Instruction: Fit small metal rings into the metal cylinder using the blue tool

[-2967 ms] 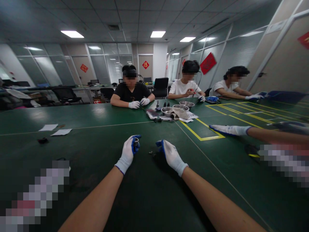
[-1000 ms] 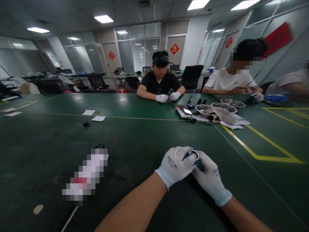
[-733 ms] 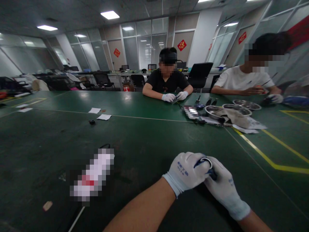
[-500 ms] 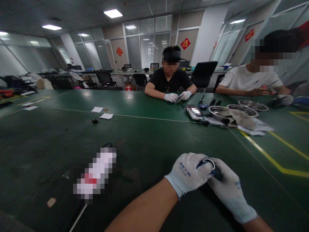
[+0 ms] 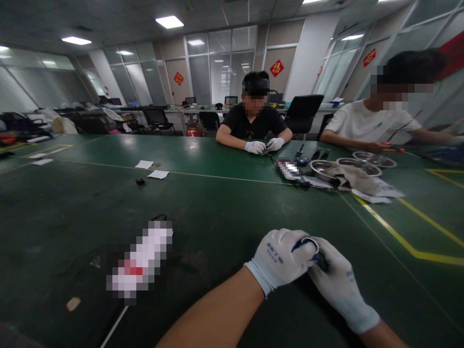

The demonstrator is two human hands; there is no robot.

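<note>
Starting at the far left, two paper slips (image 5: 152, 169) lie on the green worktop (image 5: 203, 203), with a small black part (image 5: 139, 181) just beside them on the near side. Nearer, left of centre, a blurred patch (image 5: 139, 261) covers something lying flat, with a thin black loop showing at its far end.

From the bottom edge the left forearm runs up and to the right, bare to the wrist. The left hand (image 5: 281, 253) wears a white glove with blue-coated fingertips and rests low over the worktop, knuckles up, fingers curled in toward the right. It is closed around a small metal ring (image 5: 310, 242), which shows at the top of the fist, between thumb and forefinger, its rim bright and its open side facing the camera.

The right hand (image 5: 335, 275), gloved the same way, comes in from the lower right corner and lies against the left one, touching it. Its fingers bend in toward the ring and pinch something dark just right of it; what that is cannot be told. The ring thus sits between the two hands, near the middle of the near edge.

Farther off, a person in black (image 5: 253, 126) sits across the worktop with both gloved hands together. To the right stand metal bowls (image 5: 322, 167) and a cloth (image 5: 357, 177), then a person in white (image 5: 377, 126), beside yellow tape lines (image 5: 409, 244).
</note>
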